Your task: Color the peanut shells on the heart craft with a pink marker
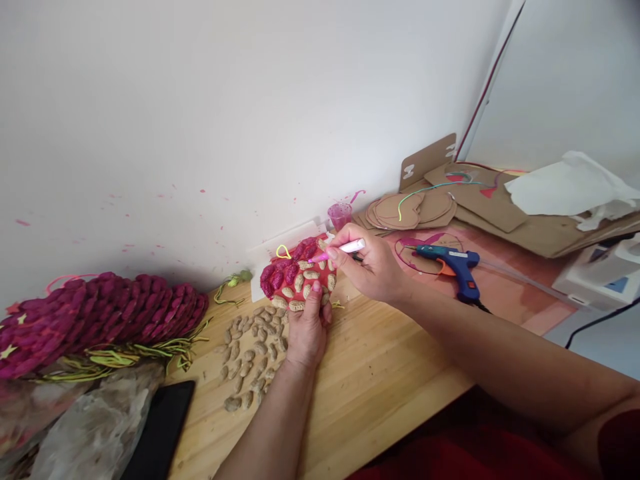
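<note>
My left hand (309,327) grips the lower edge of a red heart-shaped piece (295,275) covered with peanut shells, some painted magenta, and holds it tilted up off the wooden table (380,380). My right hand (367,267) is closed on a thin pink-and-white brush (340,251), whose tip touches the shells near the piece's upper right. Loose peanut shells (250,353) lie on the table just left of my left wrist.
A blue glue gun (453,263) rests on a cardboard disc to the right. A pink cup (340,215) stands by the wall. Stacked magenta shell pieces (100,313) lie at left, a black phone (160,430) at lower left, cardboard sheets (480,193) at back right.
</note>
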Motion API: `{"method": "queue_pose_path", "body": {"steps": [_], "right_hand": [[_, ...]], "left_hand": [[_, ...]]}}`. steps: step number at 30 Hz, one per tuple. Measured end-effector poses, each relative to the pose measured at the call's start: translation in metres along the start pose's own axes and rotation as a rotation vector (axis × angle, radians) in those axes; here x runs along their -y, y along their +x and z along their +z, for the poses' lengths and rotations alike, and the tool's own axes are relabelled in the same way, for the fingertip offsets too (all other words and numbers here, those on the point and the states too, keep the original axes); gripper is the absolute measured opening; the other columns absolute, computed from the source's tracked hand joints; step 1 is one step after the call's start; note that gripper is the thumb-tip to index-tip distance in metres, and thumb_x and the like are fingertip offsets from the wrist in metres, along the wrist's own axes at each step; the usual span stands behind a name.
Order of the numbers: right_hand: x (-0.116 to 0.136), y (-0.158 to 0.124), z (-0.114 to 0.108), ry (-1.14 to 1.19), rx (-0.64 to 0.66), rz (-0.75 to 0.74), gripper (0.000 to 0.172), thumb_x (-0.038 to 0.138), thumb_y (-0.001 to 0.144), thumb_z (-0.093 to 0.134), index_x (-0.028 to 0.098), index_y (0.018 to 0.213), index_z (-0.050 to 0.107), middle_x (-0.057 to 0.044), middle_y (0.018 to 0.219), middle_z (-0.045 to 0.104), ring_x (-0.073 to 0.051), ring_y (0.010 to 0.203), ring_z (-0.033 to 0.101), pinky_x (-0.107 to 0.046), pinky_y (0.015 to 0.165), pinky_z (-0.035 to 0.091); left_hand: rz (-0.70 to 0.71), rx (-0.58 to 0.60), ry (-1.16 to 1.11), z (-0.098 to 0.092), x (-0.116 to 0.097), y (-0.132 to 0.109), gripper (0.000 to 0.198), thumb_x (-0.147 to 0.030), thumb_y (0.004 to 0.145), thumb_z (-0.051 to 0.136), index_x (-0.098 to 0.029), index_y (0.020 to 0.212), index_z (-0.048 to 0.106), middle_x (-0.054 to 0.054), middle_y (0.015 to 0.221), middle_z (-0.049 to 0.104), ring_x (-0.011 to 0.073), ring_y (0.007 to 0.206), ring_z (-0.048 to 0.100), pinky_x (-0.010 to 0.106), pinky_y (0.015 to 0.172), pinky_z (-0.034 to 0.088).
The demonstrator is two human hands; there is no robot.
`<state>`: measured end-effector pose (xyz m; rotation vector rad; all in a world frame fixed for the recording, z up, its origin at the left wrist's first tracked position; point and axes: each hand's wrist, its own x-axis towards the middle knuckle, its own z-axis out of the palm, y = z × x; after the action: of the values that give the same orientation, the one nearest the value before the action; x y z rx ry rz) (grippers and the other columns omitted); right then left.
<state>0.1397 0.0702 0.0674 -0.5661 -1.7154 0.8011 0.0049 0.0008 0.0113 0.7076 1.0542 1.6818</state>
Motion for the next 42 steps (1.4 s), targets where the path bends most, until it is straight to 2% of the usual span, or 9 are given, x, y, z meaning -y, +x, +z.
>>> {"method": "queue_pose_path", "body": {"steps": [6, 13, 18, 23, 29, 36, 42], "right_hand": [[0.0009, -0.0011, 0.0007, -0.042, 0.015, 0.014, 0.013, 0.031, 0.097, 0.064, 0.022, 0.090, 0.059, 0.003, 0.069, 0.064, -0.011, 0.058, 0.051, -0.025, 0.056, 0.040], [-0.0006, -0.0001, 0.0012, -0.074, 0.025, -0.088, 0.012, 0.031, 0.099, 0.063, 0.021, 0.092, 0.061, 0.001, 0.077, 0.067, -0.012, 0.064, 0.056, -0.026, 0.061, 0.043], [-0.0008, -0.0004, 0.0008, -0.078, 0.025, -0.039, 0.012, 0.030, 0.098, 0.064, 0.022, 0.090, 0.059, 0.003, 0.073, 0.063, -0.011, 0.057, 0.052, -0.026, 0.055, 0.039], [-0.0007, 0.0003, 0.0012, -0.058, 0.027, -0.112, 0.012, 0.031, 0.099, 0.063, 0.022, 0.092, 0.062, 0.000, 0.079, 0.069, -0.013, 0.067, 0.058, -0.026, 0.063, 0.044], [-0.0025, -0.0005, 0.0001, -0.106, 0.034, -0.004, 0.013, 0.029, 0.096, 0.066, 0.022, 0.089, 0.058, 0.003, 0.071, 0.064, -0.011, 0.057, 0.052, -0.025, 0.054, 0.038], [-0.0013, -0.0003, 0.0021, -0.063, 0.015, -0.104, 0.009, 0.028, 0.099, 0.063, 0.022, 0.093, 0.061, 0.001, 0.076, 0.068, -0.012, 0.063, 0.057, -0.025, 0.059, 0.043], [-0.0029, -0.0007, 0.0015, -0.077, 0.021, -0.043, 0.011, 0.028, 0.099, 0.062, 0.022, 0.090, 0.059, 0.003, 0.068, 0.064, -0.011, 0.058, 0.055, -0.025, 0.055, 0.040]], "left_hand": [[0.022, -0.025, -0.003, 0.0020, 0.0012, -0.0001, 0.051, -0.048, 0.072, 0.092, -0.023, 0.076, 0.048, -0.010, 0.060, 0.041, 0.0047, 0.044, 0.030, 0.021, 0.041, 0.022], [0.046, -0.021, 0.000, 0.0008, 0.0046, -0.0003, 0.049, -0.046, 0.072, 0.093, -0.023, 0.076, 0.050, -0.009, 0.060, 0.042, 0.0048, 0.044, 0.031, 0.021, 0.040, 0.022], [0.045, -0.029, -0.004, -0.0003, 0.0046, 0.0001, 0.049, -0.045, 0.073, 0.092, -0.022, 0.073, 0.048, -0.009, 0.059, 0.041, 0.0045, 0.043, 0.030, 0.021, 0.040, 0.021], [0.049, -0.014, 0.011, -0.0010, 0.0055, -0.0003, 0.048, -0.045, 0.073, 0.092, -0.022, 0.074, 0.049, -0.009, 0.060, 0.043, 0.0045, 0.043, 0.031, 0.021, 0.040, 0.022], [0.059, -0.050, -0.015, 0.0014, 0.0011, 0.0002, 0.047, -0.045, 0.074, 0.091, -0.022, 0.076, 0.049, -0.010, 0.059, 0.041, 0.0044, 0.044, 0.030, 0.020, 0.040, 0.024], [0.065, 0.013, 0.016, -0.0021, 0.0069, 0.0007, 0.044, -0.043, 0.079, 0.088, -0.022, 0.079, 0.049, -0.010, 0.061, 0.044, 0.0041, 0.044, 0.033, 0.019, 0.041, 0.025], [0.082, -0.001, 0.020, -0.0022, 0.0069, 0.0007, 0.046, -0.044, 0.079, 0.087, -0.022, 0.077, 0.047, -0.010, 0.060, 0.043, 0.0039, 0.043, 0.033, 0.019, 0.040, 0.024]]}}
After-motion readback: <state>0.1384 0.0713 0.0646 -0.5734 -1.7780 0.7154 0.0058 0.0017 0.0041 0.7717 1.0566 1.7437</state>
